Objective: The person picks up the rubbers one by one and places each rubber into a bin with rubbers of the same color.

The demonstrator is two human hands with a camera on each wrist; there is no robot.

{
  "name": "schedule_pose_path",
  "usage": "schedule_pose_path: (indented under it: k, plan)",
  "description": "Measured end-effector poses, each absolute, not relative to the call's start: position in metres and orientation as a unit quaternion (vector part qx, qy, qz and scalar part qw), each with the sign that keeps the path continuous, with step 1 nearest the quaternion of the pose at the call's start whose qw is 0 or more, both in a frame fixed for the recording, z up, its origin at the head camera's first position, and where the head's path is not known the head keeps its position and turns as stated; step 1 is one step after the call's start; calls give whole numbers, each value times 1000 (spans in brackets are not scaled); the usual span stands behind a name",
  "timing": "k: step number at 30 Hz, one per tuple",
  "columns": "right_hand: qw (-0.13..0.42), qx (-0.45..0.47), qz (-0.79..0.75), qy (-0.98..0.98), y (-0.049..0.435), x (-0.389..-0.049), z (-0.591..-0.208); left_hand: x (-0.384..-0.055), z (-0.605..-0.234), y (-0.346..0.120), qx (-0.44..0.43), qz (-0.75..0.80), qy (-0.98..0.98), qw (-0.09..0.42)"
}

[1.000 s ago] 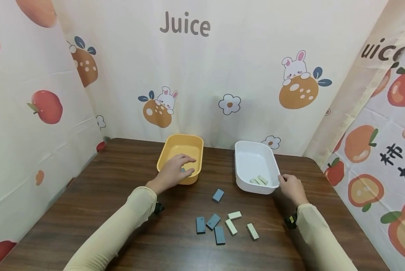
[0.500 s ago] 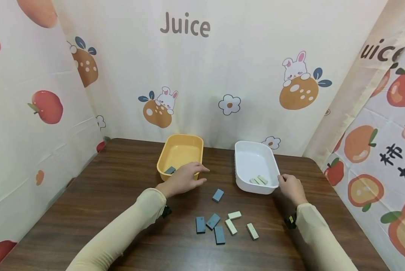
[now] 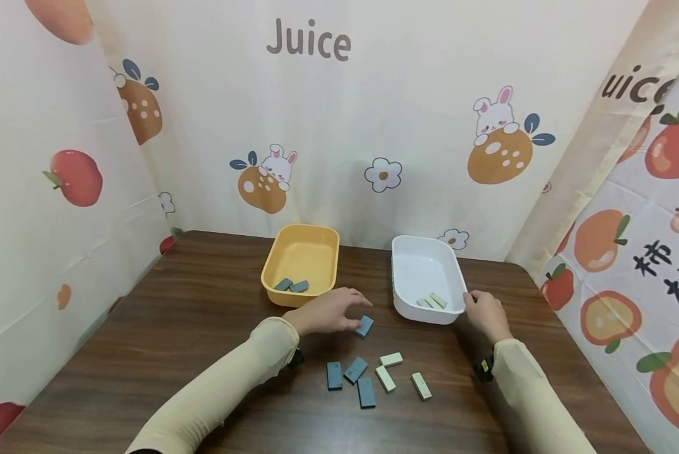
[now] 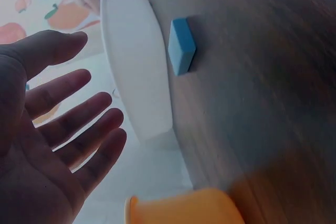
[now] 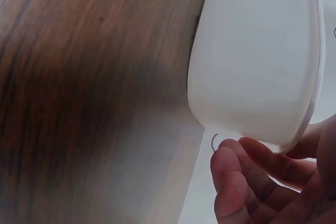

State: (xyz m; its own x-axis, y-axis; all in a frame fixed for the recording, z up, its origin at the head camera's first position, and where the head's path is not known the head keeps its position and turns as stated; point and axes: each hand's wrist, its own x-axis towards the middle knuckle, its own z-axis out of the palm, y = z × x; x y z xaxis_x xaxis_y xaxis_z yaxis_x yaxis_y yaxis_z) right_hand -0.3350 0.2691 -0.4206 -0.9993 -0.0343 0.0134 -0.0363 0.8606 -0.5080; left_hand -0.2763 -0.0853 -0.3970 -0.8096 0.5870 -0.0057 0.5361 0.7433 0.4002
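My left hand (image 3: 328, 311) hovers just left of a lone blue-grey block (image 3: 365, 326), its fingers spread with nothing between them. The left wrist view shows that block (image 4: 181, 46) lying on the table, apart from the fingers. With the right hand (image 3: 485, 316) I grip the near right corner of a white plastic tub (image 3: 430, 314), thumb over the rim and fingers below it in the right wrist view. Small pale green blocks (image 3: 432, 301) lie inside this tub. A yellow tub (image 3: 307, 255) behind my left hand contains two blue-grey blocks (image 3: 291, 285).
Three more blue-grey blocks (image 3: 355, 370) lie on the brown wooden table (image 3: 248, 410) near its middle. To their right are three pale green blocks (image 3: 386, 379). A fruit-printed curtain (image 3: 339, 113) hangs behind the table and along both sides.
My left hand has moved right and toward me, out of the yellow tub, to beside the lone blue-grey block. The blue-grey blocks in that tub have come into view. The right hand stays on the white tub.
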Motion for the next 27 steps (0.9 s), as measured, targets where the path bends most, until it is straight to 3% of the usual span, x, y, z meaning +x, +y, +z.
schedule_pose_path:
  k: [13, 27]
  plan:
    - [-5, 7, 271, -962, 268, -336, -422, -281, -413, -66, 339, 114, 924, 134]
    - [3, 11, 270, -963, 267, -336, -426, -280, -418, -61, 354, 64, 923, 135]
